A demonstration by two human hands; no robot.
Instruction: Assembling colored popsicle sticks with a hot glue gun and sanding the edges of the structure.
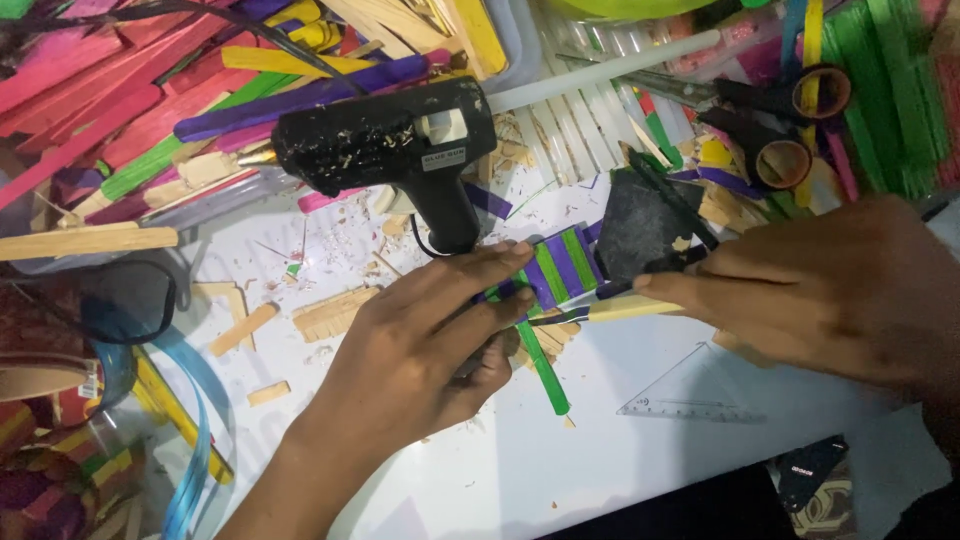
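Two hands on tabletop (600,440) | left hand (420,350) pinning striped stick panel (560,268) | right hand (830,290) gripping dark blade (590,312) | glue gun (390,145) beside

Right hand (840,295) cut off at edge

We see a white bench (640,470) filling the view, its top littered with pale wood chips and shavings (330,312). Heaps of coloured craft sticks (120,90) crowd its far edge, and a clear plastic tub (580,110) sits behind. Light is dim and even. No wall, floor or window shows.
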